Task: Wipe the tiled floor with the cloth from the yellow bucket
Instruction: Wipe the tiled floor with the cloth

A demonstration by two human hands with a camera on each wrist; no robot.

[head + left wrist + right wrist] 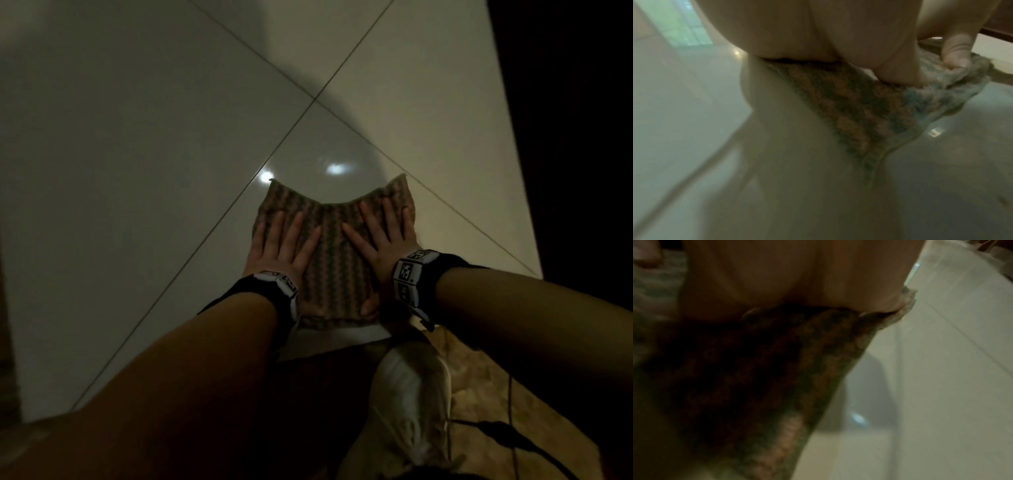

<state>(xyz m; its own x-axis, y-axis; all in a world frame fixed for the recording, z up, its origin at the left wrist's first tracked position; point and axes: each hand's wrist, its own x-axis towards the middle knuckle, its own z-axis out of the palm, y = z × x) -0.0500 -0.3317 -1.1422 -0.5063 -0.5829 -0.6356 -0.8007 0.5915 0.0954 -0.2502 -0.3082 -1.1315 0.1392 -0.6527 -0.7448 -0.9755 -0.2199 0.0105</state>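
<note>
A knitted cloth (334, 246) with brown and green zigzag stripes lies spread flat on the pale tiled floor (137, 154). My left hand (286, 241) presses flat on its left half, fingers straight and spread. On the right half my right hand (385, 233) does the same. In the left wrist view the cloth (859, 105) stretches out from under the left palm (797, 32), and a thumb tip presses its far edge. In the right wrist view the cloth (756, 378) lies dark under the right palm (797, 272). The yellow bucket is not in view.
Dark grout lines (298, 120) cross the glossy tiles ahead of the cloth. A dark wall or door (575, 120) bounds the floor on the right. My light shoe (407, 404) stands behind the cloth on a brown patterned surface (513, 404), with a black cable (507, 428) beside it.
</note>
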